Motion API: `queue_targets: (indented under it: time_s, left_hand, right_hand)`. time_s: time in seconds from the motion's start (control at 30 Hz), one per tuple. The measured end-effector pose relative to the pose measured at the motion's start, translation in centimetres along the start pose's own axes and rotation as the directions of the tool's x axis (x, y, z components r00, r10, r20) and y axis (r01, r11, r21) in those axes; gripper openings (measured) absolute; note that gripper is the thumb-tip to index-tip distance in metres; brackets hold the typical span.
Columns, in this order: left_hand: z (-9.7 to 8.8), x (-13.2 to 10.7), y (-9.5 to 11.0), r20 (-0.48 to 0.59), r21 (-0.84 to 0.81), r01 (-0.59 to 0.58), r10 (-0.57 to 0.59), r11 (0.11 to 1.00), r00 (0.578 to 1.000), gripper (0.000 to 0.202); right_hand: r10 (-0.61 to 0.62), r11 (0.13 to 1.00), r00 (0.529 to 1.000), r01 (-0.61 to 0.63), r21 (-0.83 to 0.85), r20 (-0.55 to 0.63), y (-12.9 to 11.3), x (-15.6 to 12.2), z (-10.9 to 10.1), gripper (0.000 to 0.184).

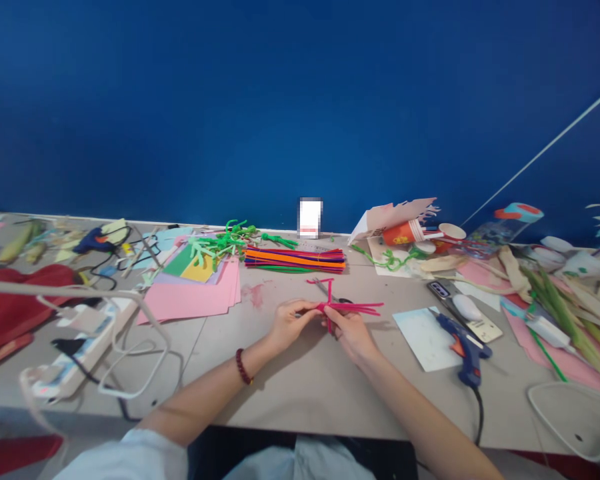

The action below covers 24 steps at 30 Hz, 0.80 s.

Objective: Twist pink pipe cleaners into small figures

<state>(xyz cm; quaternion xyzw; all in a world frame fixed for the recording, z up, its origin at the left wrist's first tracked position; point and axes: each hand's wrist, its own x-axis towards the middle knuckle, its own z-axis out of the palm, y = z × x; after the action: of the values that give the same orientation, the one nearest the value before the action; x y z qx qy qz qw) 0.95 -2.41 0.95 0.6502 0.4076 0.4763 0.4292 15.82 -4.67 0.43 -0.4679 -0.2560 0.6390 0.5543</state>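
Observation:
Pink pipe cleaners (363,308) are held between both my hands above the middle of the table. My left hand (291,325) pinches their left end, with thumb and forefinger together. My right hand (351,333) grips them where one strand crosses upright over the bunch, and the loose ends point right. Just beyond my fingers lies a pair of scissors (346,301), partly hidden by the pink strands. Farther back rests a bundle of pipe cleaners (295,259) in orange, red, purple and green.
Pink paper sheets (190,299) and green twisted pipe cleaners (230,240) lie left. A white power strip (85,347) with cables sits nearer left. On the right are a blue glue gun (467,350), a phone (483,327), paper cups (403,233) and corn husks (570,320). A blue wall stands behind.

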Motion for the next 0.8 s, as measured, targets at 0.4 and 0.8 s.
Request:
queue_targets:
  time_s: [0.4, 0.8]
  left_hand:
    - [0.32, -0.16, 0.08, 0.028, 0.006, 0.008, -0.008, 1.0, 1.0, 0.018]
    - [-0.02, 0.32, 0.29, 0.043, -0.037, 0.03, -0.028, 0.999, 0.999, 0.021]
  right_hand:
    - [0.019, 0.992, 0.999, -0.024, 0.12, 0.039, -0.17, -0.41, 0.49, 0.031]
    - [-0.023, 0.999, 1.0, 0.024, -0.023, 0.008, -0.19, -0.06, -0.1, 0.037]
